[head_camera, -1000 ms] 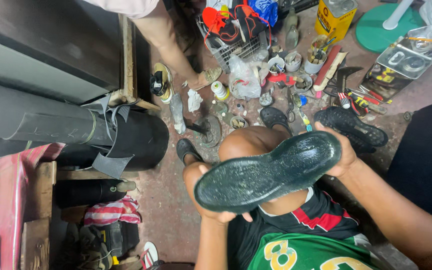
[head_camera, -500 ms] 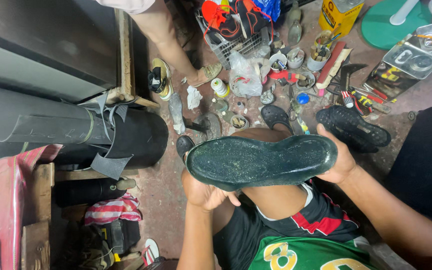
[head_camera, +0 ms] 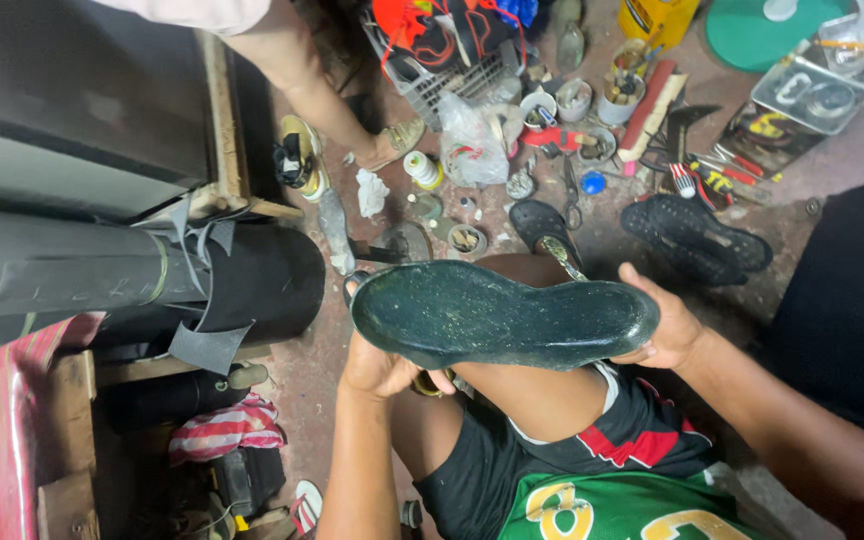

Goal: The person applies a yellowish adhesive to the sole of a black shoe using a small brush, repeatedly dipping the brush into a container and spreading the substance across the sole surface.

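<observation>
Dark shoe sole [head_camera: 502,315] held flat across raised knee, underside up. Left hand [head_camera: 377,365] grips heel end from below, right hand [head_camera: 664,328] holds toe end. Floor [head_camera: 852,130] beyond: second black sole [head_camera: 697,235], scattered tools, small tins, plastic bag [head_camera: 470,145]. Another person's foot [head_camera: 392,145] near the basket [head_camera: 452,70].

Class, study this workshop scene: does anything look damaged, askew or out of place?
The dark shoe sole, held flat between the left hand and right hand, looks scuffed and smeared. Tools, tins and another sole lie scattered over the floor; cut strips curl off the black roll.
</observation>
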